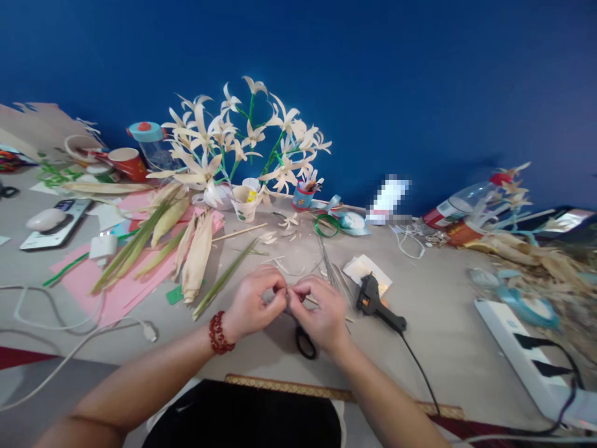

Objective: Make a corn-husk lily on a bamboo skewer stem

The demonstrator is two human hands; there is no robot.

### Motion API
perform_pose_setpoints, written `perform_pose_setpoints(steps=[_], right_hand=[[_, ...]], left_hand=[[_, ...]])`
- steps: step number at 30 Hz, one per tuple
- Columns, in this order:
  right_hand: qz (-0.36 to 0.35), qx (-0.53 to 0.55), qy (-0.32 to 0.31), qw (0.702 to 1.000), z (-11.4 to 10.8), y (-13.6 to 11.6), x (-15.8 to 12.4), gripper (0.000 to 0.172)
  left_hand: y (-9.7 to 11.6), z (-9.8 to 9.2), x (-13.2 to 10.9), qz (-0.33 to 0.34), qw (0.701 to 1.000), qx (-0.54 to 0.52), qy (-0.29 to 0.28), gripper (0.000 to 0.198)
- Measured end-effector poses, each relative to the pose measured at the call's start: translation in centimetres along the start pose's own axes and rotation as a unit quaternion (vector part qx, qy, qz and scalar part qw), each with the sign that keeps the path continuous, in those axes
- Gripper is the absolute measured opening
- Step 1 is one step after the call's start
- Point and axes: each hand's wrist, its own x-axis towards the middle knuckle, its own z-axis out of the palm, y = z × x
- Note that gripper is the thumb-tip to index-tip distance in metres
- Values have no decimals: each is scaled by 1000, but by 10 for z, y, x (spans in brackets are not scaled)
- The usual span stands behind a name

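Both hands meet over the middle of the table, fingertips nearly touching. My left hand (256, 302), with a red bead bracelet (219, 334) at its wrist, is closed in a pinch. Facing it, my right hand (323, 309) pinches too. Whatever sits between the fingertips is too small to make out. Below the right hand shows a black scissor handle (306, 344), the rest hidden. Thin wires (336, 274) lie just beyond that hand, and a black glue gun (375, 302) rests to its right. A green husk strip (228, 280) lies beside the left hand.
White husk flowers (205, 130) on green stems stand in a paper cup (245, 204) at the back. Dried husks (196, 258) and pink paper (119, 298) lie left. A power strip (517, 354), a bottle (459, 205) and husk scraps (571, 280) occupy the right.
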Motion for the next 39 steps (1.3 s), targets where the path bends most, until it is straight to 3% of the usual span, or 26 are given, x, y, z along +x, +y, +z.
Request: perform_pose_setpoints(steps=[8,14,21,27,31,34,39], right_hand=[[-24,14,91,995,-6,5,-1,15],[-11,10,59,998,-4,4,-1,13],[-28,2,42,999,3,1,-1,14],[-23,11,127,992,-8,6,0,15],[-13,11,74,997,-7,6,0,15],[-20,13,44,999,-2,4,-1,14],[-29,-2,26,999,3,3,-2,15]], left_hand=[[-9,-9,0,-64,996,-12,54,17],[2,-5,0,-11,1000,-23,-11,8],[-2,1,-2,-12,1000,-7,5,17],[-11,-9,0,-53,996,-30,64,19],[-6,-10,0,12,999,-23,38,9],[-1,-6,1,58,998,6,28,11],[-3,-1,2,81,995,30,39,11]])
